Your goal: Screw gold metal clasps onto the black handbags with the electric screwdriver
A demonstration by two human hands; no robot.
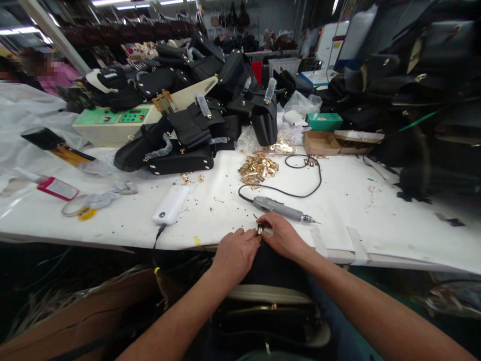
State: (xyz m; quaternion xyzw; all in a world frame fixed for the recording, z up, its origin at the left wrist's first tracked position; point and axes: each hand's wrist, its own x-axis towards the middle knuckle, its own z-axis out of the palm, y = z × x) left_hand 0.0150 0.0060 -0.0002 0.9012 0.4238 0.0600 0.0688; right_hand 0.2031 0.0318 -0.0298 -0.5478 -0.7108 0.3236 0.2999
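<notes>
My left hand [236,253] and my right hand [282,235] meet at the near edge of the white table [376,210], fingers pinched together on a small gold metal fitting [260,229]. Under both hands lies a black bag [270,301] that hangs down over my lap. A grey electric screwdriver [280,208] with a black cord rests on the table just beyond my right hand. Further back sits a heap of gold metal fittings [258,169].
A white power bank [171,204] lies left of my hands. Piled black bags [203,125] and a green-panelled machine [112,123] fill the back. Open cardboard boxes [330,142] stand at the right, more dark bags [432,85] beyond. A person sits far left.
</notes>
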